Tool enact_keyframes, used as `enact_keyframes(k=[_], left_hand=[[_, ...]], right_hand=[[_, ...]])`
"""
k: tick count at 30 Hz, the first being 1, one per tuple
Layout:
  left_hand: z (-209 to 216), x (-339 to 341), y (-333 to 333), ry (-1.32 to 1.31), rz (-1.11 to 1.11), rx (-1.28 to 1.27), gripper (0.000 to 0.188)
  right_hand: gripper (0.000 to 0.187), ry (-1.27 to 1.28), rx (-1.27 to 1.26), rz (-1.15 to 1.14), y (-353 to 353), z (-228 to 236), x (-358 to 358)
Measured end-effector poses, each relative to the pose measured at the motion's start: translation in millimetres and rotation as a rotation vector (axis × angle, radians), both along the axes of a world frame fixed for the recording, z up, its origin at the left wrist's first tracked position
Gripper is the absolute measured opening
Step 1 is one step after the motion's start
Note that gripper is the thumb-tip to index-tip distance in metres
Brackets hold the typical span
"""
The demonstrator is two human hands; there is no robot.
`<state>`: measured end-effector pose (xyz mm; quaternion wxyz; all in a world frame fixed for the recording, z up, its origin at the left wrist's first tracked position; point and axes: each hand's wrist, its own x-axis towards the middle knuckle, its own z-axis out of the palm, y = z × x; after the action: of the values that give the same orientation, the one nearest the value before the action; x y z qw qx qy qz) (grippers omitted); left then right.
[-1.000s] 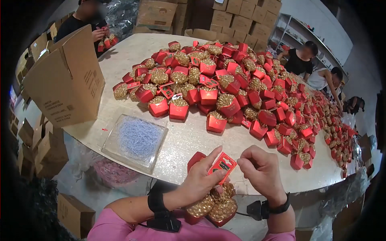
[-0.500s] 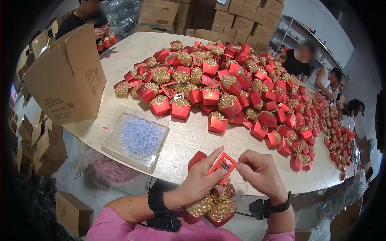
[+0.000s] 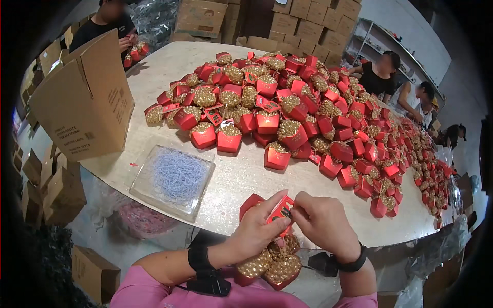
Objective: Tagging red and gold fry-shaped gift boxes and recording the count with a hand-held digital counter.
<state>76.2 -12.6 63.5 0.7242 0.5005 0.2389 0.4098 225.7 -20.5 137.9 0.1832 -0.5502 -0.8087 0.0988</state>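
My left hand (image 3: pixel 252 232) is closed on a red hang tag (image 3: pixel 282 209), thumb across its front. Below and behind that hand hangs a bunch of red and gold ornaments (image 3: pixel 284 269), gold beaded tops in red box-shaped bases, over my lap at the table's edge. My right hand (image 3: pixel 327 224) is pinched at the tag's upper right edge; whatever its fingertips hold is too small to make out. Ahead and to the left lies a clear shallow tray (image 3: pixel 137 186) with a tangle of thin pale-blue strands (image 3: pixel 176 173).
A large heap of the same ornaments (image 3: pixel 303 110) spreads over the pale table (image 3: pixel 241 179) toward the far right. At the left edge stands an open cardboard carton (image 3: pixel 90 110). Other people sit around the table, one holding ornaments (image 3: pixel 136 53). Stacked cartons (image 3: pixel 308 23) line the back.
My right hand has moved left, from beside the tag onto its upper edge, and its back has turned more toward the view. The left hand stays nearly still.
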Motion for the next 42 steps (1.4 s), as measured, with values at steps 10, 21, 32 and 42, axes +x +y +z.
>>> enact_keyframes(k=[10, 21, 32, 42], left_hand=[[8, -14, 2, 0.011, -0.082, -0.116, 0.024], [-20, -55, 37, -0.296, -0.390, -0.233, 0.031], [-12, -49, 34, -0.196, -0.325, -0.181, 0.037], [-9, -44, 31, -0.206, -0.273, -0.205, 0.037]], right_hand=[[0.018, 0.246, -0.175, -0.020, -1, 7, 7], [0.010, 1.038, -0.574, 0.086, 22, -28, 15], [0.020, 0.906, -0.590, 0.443, 34, -53, 12], [0.014, 0.838, -0.484, 0.396, 25, -61, 3]])
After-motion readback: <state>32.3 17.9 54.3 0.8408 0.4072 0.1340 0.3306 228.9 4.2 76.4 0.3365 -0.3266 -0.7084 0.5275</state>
